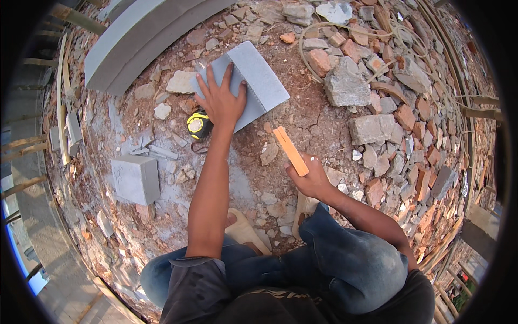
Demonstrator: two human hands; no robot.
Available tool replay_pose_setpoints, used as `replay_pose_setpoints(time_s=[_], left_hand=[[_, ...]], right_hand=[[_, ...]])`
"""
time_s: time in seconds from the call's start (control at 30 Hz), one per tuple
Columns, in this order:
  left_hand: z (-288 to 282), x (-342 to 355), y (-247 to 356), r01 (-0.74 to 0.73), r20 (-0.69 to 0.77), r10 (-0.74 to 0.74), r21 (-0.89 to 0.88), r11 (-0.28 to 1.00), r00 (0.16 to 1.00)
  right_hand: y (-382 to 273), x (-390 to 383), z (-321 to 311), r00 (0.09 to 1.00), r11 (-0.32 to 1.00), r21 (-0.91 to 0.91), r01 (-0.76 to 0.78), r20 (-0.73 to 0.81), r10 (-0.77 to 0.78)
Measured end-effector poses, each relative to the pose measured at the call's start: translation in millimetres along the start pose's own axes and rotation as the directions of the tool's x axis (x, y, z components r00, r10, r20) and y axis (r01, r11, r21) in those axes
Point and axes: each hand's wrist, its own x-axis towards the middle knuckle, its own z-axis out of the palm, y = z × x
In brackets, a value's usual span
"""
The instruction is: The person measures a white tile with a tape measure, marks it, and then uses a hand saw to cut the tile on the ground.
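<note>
My left hand [223, 105] lies with fingers spread on a pale grey block [265, 87] in the upper middle. My right hand [312, 178] is closed on the orange handle [290, 150] of a saw-like tool below and right of the block. Its thin blade seems to run up along a line on the block, though it is hard to make out. A yellow and black tape measure [199, 126] rests on the ground just left of my left wrist.
Long grey blocks [132, 43] lie at the upper left, a smaller block [135, 179] at the left. Broken brick and concrete [371, 129] cover the right side, with loose cord among them. My feet [243, 231] and knees are at the bottom. Poles [24, 146] line the left rim.
</note>
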Motion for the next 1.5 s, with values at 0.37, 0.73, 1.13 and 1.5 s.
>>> replay_pose_setpoints(time_s=[0.37, 0.73, 1.13, 1.5], left_hand=[[0, 0, 0, 0.001, -0.013, -0.001, -0.002, 1.000, 1.000], [2, -2, -2, -0.009, -0.049, 0.008, -0.030, 0.999, 0.999], [4, -1, -2, 0.007, -0.053, -0.009, -0.046, 0.999, 0.999], [6, -1, -2, -0.007, -0.080, 0.003, -0.043, 0.999, 0.997]], right_hand=[[-8, -4, 1, 0.984, 0.985, 0.008, -0.170, -0.047, 0.170], [-11, -1, 5, 0.988, 0.989, -0.015, -0.146, -0.050, 0.145], [-3, -6, 10, 0.976, 0.979, 0.012, -0.203, -0.083, 0.204], [7, -26, 10, 0.972, 0.974, -0.011, -0.225, -0.076, 0.223]])
